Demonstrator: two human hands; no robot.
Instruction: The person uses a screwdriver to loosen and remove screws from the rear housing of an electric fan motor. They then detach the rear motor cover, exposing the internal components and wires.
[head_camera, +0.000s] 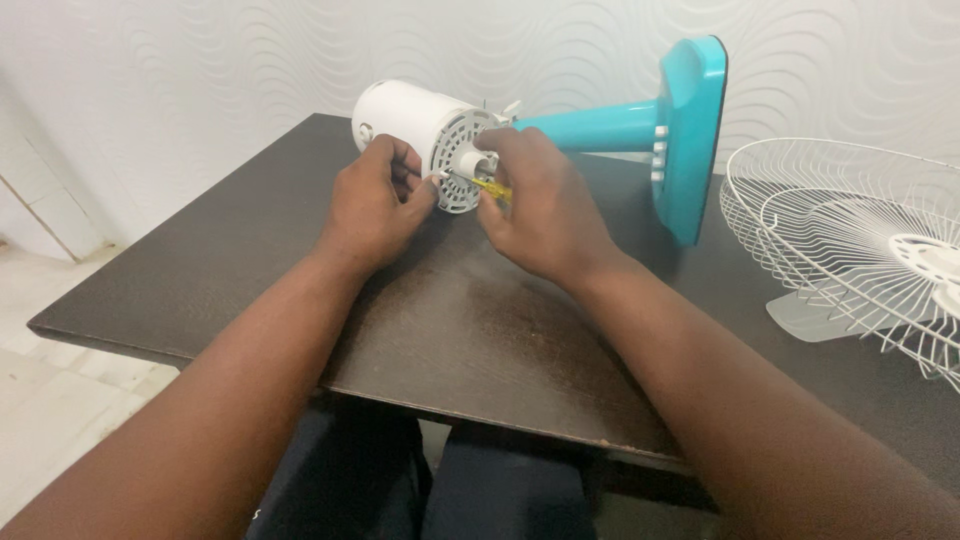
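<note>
A table fan lies on its side on the dark table (460, 330). Its white motor housing (410, 118) points left, with a vented white front plate (455, 165) facing me. The teal stem (595, 127) runs right to the teal base (690, 130), which stands on edge. My left hand (375, 205) rests against the lower left rim of the front plate, fingers pinched there. My right hand (535, 205) grips a small yellow-handled screwdriver (490, 187) whose metal tip touches the plate near my left fingers.
A white wire fan guard (850, 235) lies at the table's right, over a pale fan blade (810, 315). Behind the table stands a white wall with a wave pattern. Light floor tiles show at the left. My dark-clothed legs are below the table's front edge.
</note>
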